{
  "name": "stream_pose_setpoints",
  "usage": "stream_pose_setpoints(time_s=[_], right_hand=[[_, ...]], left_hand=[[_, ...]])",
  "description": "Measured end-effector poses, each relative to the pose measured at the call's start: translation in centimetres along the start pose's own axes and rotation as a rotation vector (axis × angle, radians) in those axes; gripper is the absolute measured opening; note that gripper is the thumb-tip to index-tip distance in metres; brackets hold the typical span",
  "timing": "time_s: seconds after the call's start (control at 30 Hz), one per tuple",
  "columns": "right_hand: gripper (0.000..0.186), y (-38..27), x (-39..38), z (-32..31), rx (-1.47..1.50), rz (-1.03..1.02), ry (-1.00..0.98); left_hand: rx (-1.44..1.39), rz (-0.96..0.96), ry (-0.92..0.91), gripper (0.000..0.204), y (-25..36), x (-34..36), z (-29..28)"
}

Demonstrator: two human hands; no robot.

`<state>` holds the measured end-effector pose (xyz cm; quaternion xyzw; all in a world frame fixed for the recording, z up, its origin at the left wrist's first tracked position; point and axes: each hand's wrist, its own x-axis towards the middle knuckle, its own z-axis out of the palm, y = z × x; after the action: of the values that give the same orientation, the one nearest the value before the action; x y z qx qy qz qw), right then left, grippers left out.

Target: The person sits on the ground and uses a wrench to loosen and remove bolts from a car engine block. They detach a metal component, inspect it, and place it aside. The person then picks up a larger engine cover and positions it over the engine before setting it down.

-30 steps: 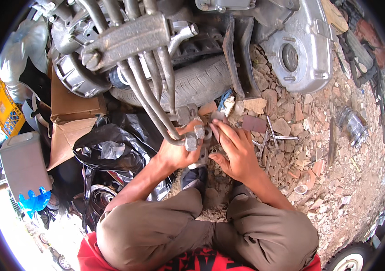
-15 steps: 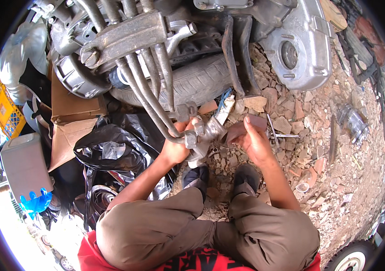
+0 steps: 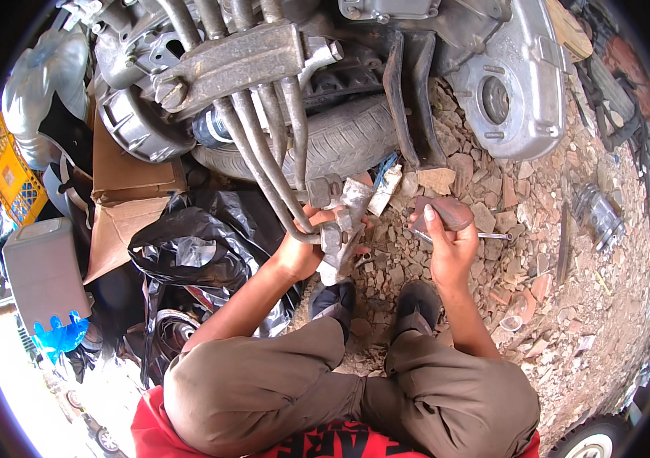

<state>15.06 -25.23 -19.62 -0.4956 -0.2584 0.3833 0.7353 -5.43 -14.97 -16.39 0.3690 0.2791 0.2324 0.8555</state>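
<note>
My left hand (image 3: 300, 250) grips a silvery metal fitting block (image 3: 353, 206) at the lower ends of several bent metal pipes (image 3: 283, 197), partly hidden behind the pipes and nuts. My right hand (image 3: 451, 256) is to the right of that block, apart from it, and holds a piece of reddish-brown abrasive paper (image 3: 452, 216) between thumb and fingers, bent over. A thin metal wrench (image 3: 499, 237) lies on the rubble just behind that hand. A crumpled white-and-blue tube (image 3: 384, 189) lies beside the fitting.
Engine parts, a tyre (image 3: 359, 137) and a metal housing (image 3: 519, 107) crowd the top. At left are a cardboard box (image 3: 130, 164), black plastic bag (image 3: 188, 256), grey container (image 3: 43, 267) and yellow crate (image 3: 16, 191). Rubble (image 3: 584, 305) covers the ground at right.
My right hand has moved right, away from the fitting, and turned upright with the paper bent in it. The fitting in my left hand now shows more of its pale top.
</note>
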Motion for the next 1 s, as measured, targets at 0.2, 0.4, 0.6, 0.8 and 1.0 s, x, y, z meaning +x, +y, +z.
stream_pose_setpoints(time_s=[0.2, 0.4, 0.6, 0.8, 1.0], right_hand=[[0.021, -0.9, -0.7, 1.2, -0.158, -0.001, -0.052], [0.022, 0.2, -1.7, 1.4, -0.215, -0.128, -0.174], [0.039, 0.0, -2.0, 1.8, -0.587, -0.441, -0.403], [0.056, 1.1, -2.1, 2.3, -0.801, -0.547, -0.466], [0.065, 1.3, -1.3, 2.3, -0.968, -0.475, -0.459]], left_hand=[[-0.011, -0.076, 0.115, 0.093, -1.4, -0.1, -1.7], [0.004, -0.088, 0.136, 0.080, -3.2, -0.3, -3.5], [-0.109, -0.098, 0.180, 0.061, -0.6, -0.1, 1.1], [-0.090, -0.177, 0.279, 0.053, -1.0, -0.4, 1.3], [0.012, -0.275, 0.398, 0.047, -1.9, -0.6, 0.5]])
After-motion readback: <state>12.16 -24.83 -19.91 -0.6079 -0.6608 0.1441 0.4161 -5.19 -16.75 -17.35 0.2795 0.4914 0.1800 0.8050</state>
